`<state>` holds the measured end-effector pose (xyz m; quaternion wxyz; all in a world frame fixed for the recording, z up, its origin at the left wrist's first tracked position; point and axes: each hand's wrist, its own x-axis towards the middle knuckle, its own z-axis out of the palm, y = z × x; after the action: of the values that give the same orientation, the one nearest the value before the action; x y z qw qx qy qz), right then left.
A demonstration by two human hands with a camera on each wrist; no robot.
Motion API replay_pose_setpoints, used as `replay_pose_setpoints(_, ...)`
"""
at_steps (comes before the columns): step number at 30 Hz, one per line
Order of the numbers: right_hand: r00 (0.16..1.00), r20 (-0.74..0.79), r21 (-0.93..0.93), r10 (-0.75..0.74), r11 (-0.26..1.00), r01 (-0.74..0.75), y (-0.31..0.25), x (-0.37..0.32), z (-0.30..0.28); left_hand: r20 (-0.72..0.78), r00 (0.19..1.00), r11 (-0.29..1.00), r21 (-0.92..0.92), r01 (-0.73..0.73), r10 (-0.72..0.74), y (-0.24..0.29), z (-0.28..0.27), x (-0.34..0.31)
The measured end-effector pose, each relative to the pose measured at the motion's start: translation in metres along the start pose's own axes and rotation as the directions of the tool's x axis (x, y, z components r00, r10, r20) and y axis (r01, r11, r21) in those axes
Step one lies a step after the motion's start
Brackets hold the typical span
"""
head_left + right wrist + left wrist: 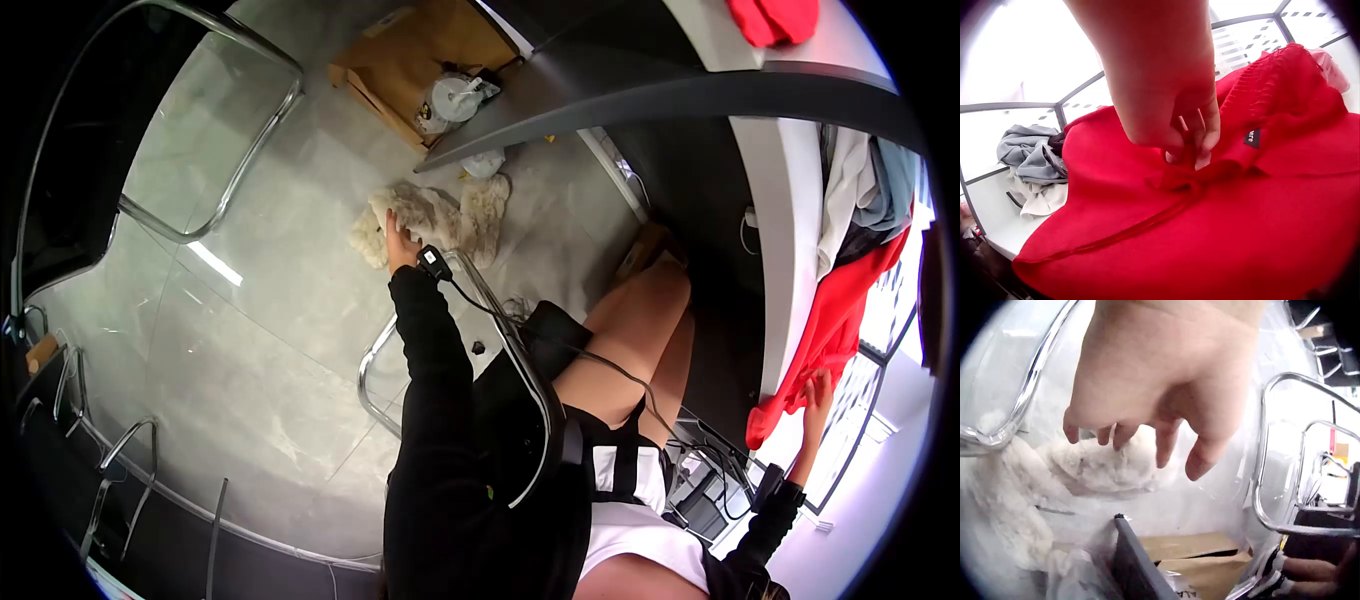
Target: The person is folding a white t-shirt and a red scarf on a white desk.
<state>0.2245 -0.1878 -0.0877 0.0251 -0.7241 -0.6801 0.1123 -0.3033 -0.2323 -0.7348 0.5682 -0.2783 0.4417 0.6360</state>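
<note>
A red garment (838, 305) lies along the white tabletop in the head view. My right hand (818, 398) is at its near end; in the right wrist view the hand (1172, 106) pinches a fold of the red cloth (1229, 237) between thumb and fingers, beside a small black label (1252, 138). My left hand (401, 246) hangs low over the floor, by a fluffy cream item (485, 215). In the left wrist view that hand (1163, 381) has loosely bent, spread fingers with nothing in them, over the cream fur (1110, 465); whether they touch it, I cannot tell.
Grey and white clothes (1032, 156) lie beside the red garment. A cardboard box (400, 65) with plastic packaging (455, 100) stands on the floor. Chrome chair frames (255, 150) are around, one near my left arm. A black cable (600, 358) crosses over my legs.
</note>
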Motion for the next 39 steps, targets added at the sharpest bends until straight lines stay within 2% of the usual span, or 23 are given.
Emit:
replay_pose_setpoints(3, 1.0, 0.016, -0.001, -0.003, 1.0, 0.003, -0.002, 0.0, 0.003, -0.002, 0.998, 0.997, -0.033, -0.068, 0.068, -0.002, -0.009, 0.011)
replay_pose_setpoints(4, 1.0, 0.015, -0.014, -0.015, 1.0, 0.015, 0.0, 0.001, 0.002, -0.071, 0.994, 0.995, -0.05, -0.091, 0.087, 0.007, 0.009, -0.011)
replay_pose_setpoints(7, 0.999, 0.001, -0.025, -0.037, 0.999, 0.037, 0.01, 0.005, 0.002, -0.042, 0.999, 0.996, -0.087, -0.002, -0.001, 0.013, 0.003, -0.012)
replay_pose_setpoints(8, 0.999, -0.018, -0.014, -0.037, 0.999, 0.036, 0.013, 0.006, 0.004, -0.07, 0.997, 0.983, -0.184, 0.008, -0.021, 0.014, 0.002, -0.014)
replay_pose_setpoints(12, 1.0, -0.016, 0.02, -0.001, 1.0, 0.001, 0.02, 0.008, 0.007, 0.074, 0.995, 0.944, -0.326, -0.041, 0.068, 0.002, -0.018, -0.02)
replay_pose_setpoints(13, 1.0, -0.014, 0.027, 0.011, 1.0, -0.011, 0.017, 0.01, 0.01, 0.113, 0.987, 0.949, -0.306, -0.074, 0.114, 0.0, -0.02, -0.03)
replay_pose_setpoints(15, 0.996, -0.062, -0.01, -0.065, 0.998, 0.065, 0.019, 0.013, 0.016, 0.188, 0.964, 0.968, -0.2, -0.149, 0.187, -0.004, -0.024, -0.045)
replay_pose_setpoints(16, 0.991, -0.088, -0.03, -0.1, 0.995, 0.098, 0.021, 0.012, 0.017, 0.188, 0.958, 0.959, -0.227, -0.17, 0.215, -0.006, -0.025, -0.051)
replay_pose_setpoints(20, 0.999, -0.015, 0.01, -0.029, 1.0, 0.029, 0.04, 0.016, 0.01, 0.061, 0.98, 0.923, -0.351, -0.158, 0.191, -0.006, -0.021, -0.064)
replay_pose_setpoints(23, 0.999, 0.02, 0.051, 0.036, 0.998, -0.037, 0.007, 0.015, 0.014, 0.237, 0.94, 0.924, -0.351, -0.153, 0.246, 0.003, -0.03, -0.057)
replay_pose_setpoints(24, 0.998, -0.061, 0.073, -0.002, 0.997, 0.006, 0.012, 0.016, 0.021, 0.283, 0.928, 0.93, -0.341, -0.137, 0.24, 0.009, -0.023, -0.059)
replay_pose_setpoints(26, 1.0, -0.019, 0.083, -0.009, 0.996, 0.01, 0.017, 0.016, 0.018, 0.372, 0.901, 0.944, -0.313, -0.106, 0.225, 0.022, -0.01, -0.066)
replay_pose_setpoints(27, 1.0, -0.002, 0.09, -0.01, 0.996, 0.011, 0.017, 0.017, 0.018, 0.56, 0.787, 0.931, -0.361, -0.048, 0.258, 0.027, -0.002, -0.066)
replay_pose_setpoints(28, 1.0, 0.0, 0.112, -0.008, 0.994, 0.008, 0.02, 0.017, 0.019, 0.717, 0.634, 0.92, -0.391, 0.022, 0.289, 0.031, 0.006, -0.068)
replay_pose_setpoints(29, 1.0, -0.02, 0.121, -0.014, 0.993, 0.016, 0.023, 0.017, 0.02, 0.834, 0.448, 0.909, -0.405, 0.1, 0.322, 0.033, 0.013, -0.071)
replay_pose_setpoints(31, 0.998, -0.057, 0.138, -0.031, 0.99, 0.039, 0.027, 0.016, 0.024, 0.707, 0.673, 0.95, -0.311, 0.021, 0.217, 0.054, 0.066, -0.133)
replay_pose_setpoints(32, 0.998, -0.052, 0.219, 0.021, 0.976, -0.009, 0.03, 0.016, 0.026, 0.612, 0.771, 0.966, -0.257, -0.02, 0.179, 0.067, 0.085, -0.161)
replay_pose_setpoints(35, 0.993, -0.111, 0.256, -0.044, 0.964, 0.071, 0.036, 0.017, 0.032, 0.682, 0.709, 0.983, -0.149, -0.103, 0.178, 0.082, 0.101, -0.187)
replay_pose_setpoints(36, 0.996, -0.083, 0.262, -0.026, 0.964, 0.047, 0.027, 0.015, 0.03, 0.717, 0.676, 0.986, -0.135, -0.102, 0.168, 0.09, 0.108, -0.202)
replay_pose_setpoints(39, 0.987, -0.111, 0.269, -0.117, 0.952, 0.144, 0.024, 0.016, 0.033, 0.687, 0.714, 0.945, 0.125, -0.301, 0.137, 0.105, 0.124, -0.256)
